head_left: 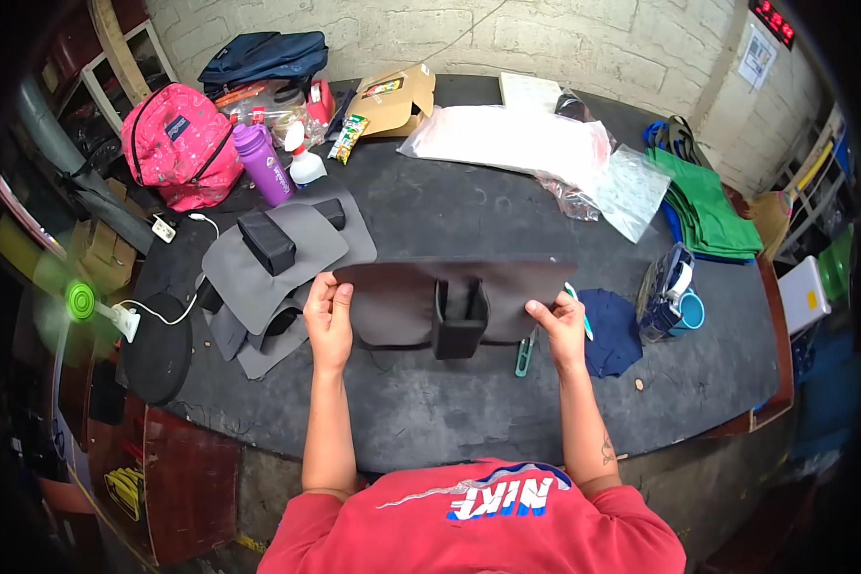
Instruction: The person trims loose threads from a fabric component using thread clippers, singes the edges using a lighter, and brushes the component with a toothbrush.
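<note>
A wide dark grey sheet (392, 306) with a black open-topped pocket (461, 320) at its middle is held up in front of me over the table. My left hand (329, 311) grips its left end, thumb on the near face. At the right end, my right hand (559, 327) pinches it the same way. A white and teal object (585, 320) shows just beside my right hand; whether the hand touches it I cannot tell. Below the sheet lies a small green tool (524, 356). Similar grey pieces with black pockets (277, 251) are stacked left of my left hand.
Dark blue fabric (610, 330), a blue cup (689, 311) and folded green cloth (708, 206) lie to the right. White plastic-wrapped material (512, 139) is at the back. A purple bottle (261, 165), spray bottle (304, 165) and pink backpack (182, 143) stand back left; a green fan (81, 299) is left.
</note>
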The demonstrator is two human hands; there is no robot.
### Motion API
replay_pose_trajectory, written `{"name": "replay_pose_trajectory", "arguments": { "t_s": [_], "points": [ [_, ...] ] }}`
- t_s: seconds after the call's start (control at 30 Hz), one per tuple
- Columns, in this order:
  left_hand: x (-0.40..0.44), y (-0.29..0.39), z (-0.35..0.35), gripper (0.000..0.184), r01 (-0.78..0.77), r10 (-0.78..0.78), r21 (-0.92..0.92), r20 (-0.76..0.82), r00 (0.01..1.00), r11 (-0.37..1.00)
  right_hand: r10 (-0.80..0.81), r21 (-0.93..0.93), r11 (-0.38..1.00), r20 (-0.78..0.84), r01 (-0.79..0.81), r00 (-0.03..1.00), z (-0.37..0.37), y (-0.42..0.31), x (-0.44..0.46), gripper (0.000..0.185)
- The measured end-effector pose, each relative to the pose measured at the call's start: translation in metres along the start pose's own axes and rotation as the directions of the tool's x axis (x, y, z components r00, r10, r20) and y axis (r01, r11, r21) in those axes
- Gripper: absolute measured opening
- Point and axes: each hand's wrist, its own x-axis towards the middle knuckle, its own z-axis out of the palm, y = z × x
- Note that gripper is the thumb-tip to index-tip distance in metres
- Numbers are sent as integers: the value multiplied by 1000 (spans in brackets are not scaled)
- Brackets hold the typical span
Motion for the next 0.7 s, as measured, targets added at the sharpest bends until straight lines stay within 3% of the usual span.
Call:
{"name": "replay_pose_trajectory", "arguments": {
  "t_s": [0.03, 0.2, 0.27, 0.33, 0.43, 0.53, 0.6, 0.67, 0.7],
  "points": [
    [-3, -2, -2, 8, -32, 32, -12, 9, 999, 999, 5, -112, 994, -28, -8, 1000, -6, 6, -2, 13],
    [-12, 2, 0, 6, 35, -29, -140, 46, 999, 990, 69, -31, 997, -21, -70, 997, -7, 3, -6, 20],
    [-16, -3, -5, 6, 27, -26, -99, 19, 999, 995, -4, -174, 985, 1, 4, 1000, -4, 3, -8, 13],
    [-17, -2, -7, 6, 21, -21, -59, -9, 1000, 998, 6, -169, 986, 17, -3, 1000, -7, 9, -8, 9],
    [-20, 0, -10, 8, 35, -35, -50, -4, 999, 998, 38, -22, 999, 7, -38, 999, -7, 12, -8, 15],
    [-24, -2, -15, 9, 50, -49, -44, 10, 999, 998, 88, -55, 994, -16, -89, 996, -13, 15, -13, 18],
    [-28, -3, -18, 10, 47, -47, 10, 17, 999, 999, 31, -36, 999, 23, -30, 999, -12, 10, -15, 13],
    [-37, -6, -20, 11, 97, -96, -33, 49, 994, 995, -52, -144, 987, 139, 73, 989, -18, 11, -19, 12],
    [-37, -7, -20, 13, 103, -96, -91, 76, 992, 991, 26, -103, 995, 103, -15, 994, -17, 11, -22, 13]
  ]
}}
